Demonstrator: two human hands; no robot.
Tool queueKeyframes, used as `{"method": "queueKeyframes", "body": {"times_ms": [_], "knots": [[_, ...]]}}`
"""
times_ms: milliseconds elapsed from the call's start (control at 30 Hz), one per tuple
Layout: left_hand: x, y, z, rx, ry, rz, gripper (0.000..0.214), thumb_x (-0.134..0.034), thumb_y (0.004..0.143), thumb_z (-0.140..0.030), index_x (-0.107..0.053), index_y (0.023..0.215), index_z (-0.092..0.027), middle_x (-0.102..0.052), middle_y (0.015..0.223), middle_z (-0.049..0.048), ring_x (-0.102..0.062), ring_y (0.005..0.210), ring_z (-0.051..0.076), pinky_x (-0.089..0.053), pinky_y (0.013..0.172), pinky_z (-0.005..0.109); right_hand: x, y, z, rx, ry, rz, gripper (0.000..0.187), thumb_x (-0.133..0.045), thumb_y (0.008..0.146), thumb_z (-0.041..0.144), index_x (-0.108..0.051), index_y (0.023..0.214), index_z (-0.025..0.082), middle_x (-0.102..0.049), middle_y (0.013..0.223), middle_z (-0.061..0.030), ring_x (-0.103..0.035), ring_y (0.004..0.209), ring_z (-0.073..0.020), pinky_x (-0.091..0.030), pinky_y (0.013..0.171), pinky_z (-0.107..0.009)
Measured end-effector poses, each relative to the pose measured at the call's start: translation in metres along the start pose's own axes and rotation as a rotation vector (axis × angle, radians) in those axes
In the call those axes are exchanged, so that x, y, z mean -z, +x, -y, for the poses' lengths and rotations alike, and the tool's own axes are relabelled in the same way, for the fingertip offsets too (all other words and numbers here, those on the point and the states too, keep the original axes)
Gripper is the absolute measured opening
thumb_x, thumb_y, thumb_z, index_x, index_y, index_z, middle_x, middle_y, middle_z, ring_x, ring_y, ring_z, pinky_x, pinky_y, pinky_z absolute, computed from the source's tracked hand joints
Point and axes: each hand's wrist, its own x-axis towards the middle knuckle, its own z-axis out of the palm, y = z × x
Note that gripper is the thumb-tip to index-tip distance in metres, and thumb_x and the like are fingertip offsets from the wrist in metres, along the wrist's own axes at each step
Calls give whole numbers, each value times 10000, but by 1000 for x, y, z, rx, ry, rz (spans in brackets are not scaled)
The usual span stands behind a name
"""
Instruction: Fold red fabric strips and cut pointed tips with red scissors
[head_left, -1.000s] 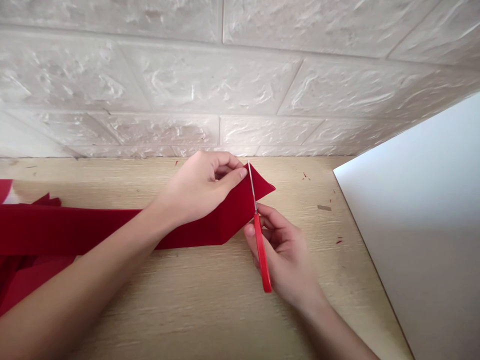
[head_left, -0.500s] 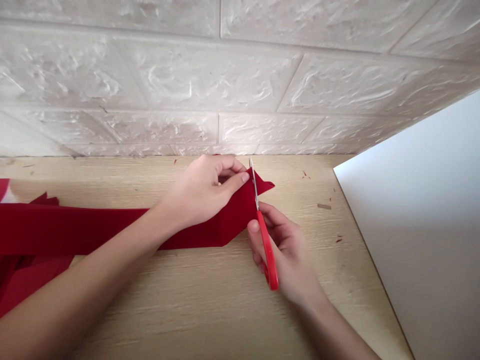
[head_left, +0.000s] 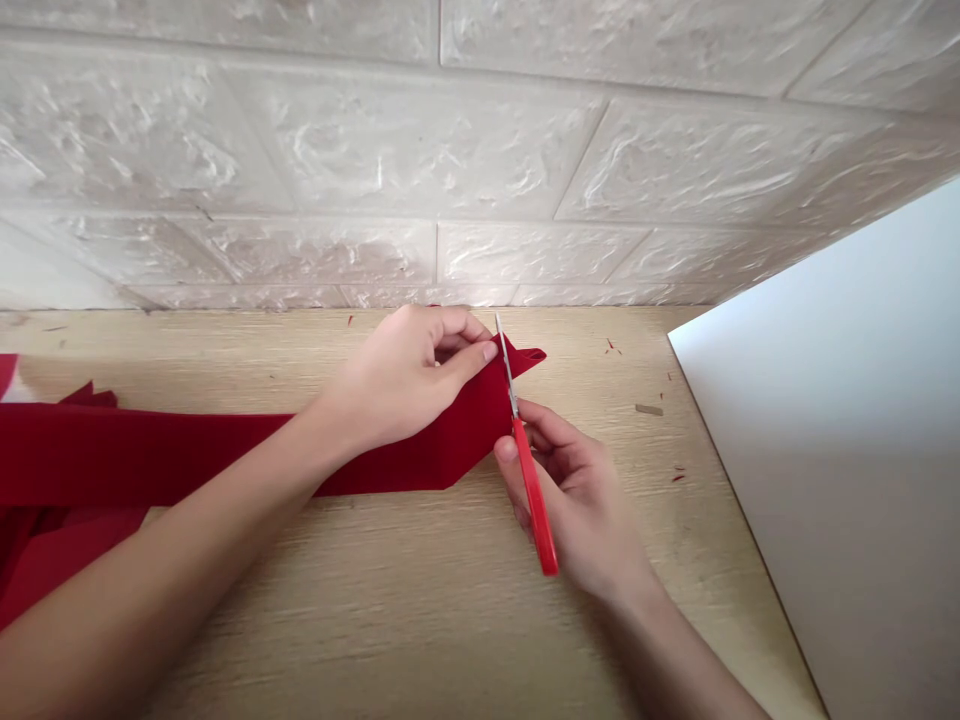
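Observation:
A long strip of dark red fabric [head_left: 187, 455] runs from the left edge to the middle of the table, its right end raised a little. My left hand [head_left: 412, 380] pinches the fabric near its upper right corner between thumb and fingers. My right hand [head_left: 574, 490] grips a pair of scissors [head_left: 534, 490] with red handles, pointing away from me. The metal blades lie across the fabric's end, just right of my left thumb, and look closed or nearly so. Beyond them a small folded tip of fabric sticks out to the right.
More red fabric pieces [head_left: 67, 560] lie under the strip at left. Red snippets [head_left: 679, 473] and a small greyish scrap [head_left: 649, 410] are scattered on the wooden table [head_left: 390, 600]. A white brick-patterned wall [head_left: 420, 150] rises behind; a white panel [head_left: 840, 440] stands at right.
The scissors have closed further across the fabric, and their handle loops have come together. The fabric tip right of the blades has folded narrower and tilted up. My left hand stays in place.

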Motion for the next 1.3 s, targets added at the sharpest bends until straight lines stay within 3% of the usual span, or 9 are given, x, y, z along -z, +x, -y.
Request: {"method": "queueKeyframes", "body": {"times_ms": [267,667,933,1300], "knots": [[0,-1,1,14,-4,-6,199,-601,976,-291,-739,860,-206,-776,814,-25,-686,677,133,-481,616,265,-1,2,-1,18,-4,23,351,-829,828,461,-745,1066,218,-522,615,66,-405,450,-65,-358,389,-212],[-4,0,0,-22,-12,-34,171,-616,959,-216,-731,834,-195,-772,786,-48,-682,688,101,-490,634,236,2,0,-5,28,-25,16,400,-870,790,397,-673,1079,203,-643,788,34,-408,471,-45,-346,387,-206],[-4,-1,0,-69,53,-47,207,-601,971,-273,-751,840,-219,-759,805,-57,-656,707,104,-455,629,250,1,-4,1,90,-31,38,418,-824,822,524,-637,1021,208,-464,621,87,-358,471,-59,-316,406,-215],[-4,-1,0,-25,91,-51,196,-602,959,-308,-746,862,-218,-777,840,-41,-690,729,136,-474,651,289,1,0,-4,13,11,49,466,-807,821,584,-644,1044,209,-425,535,103,-359,436,-70,-303,399,-223]]}}
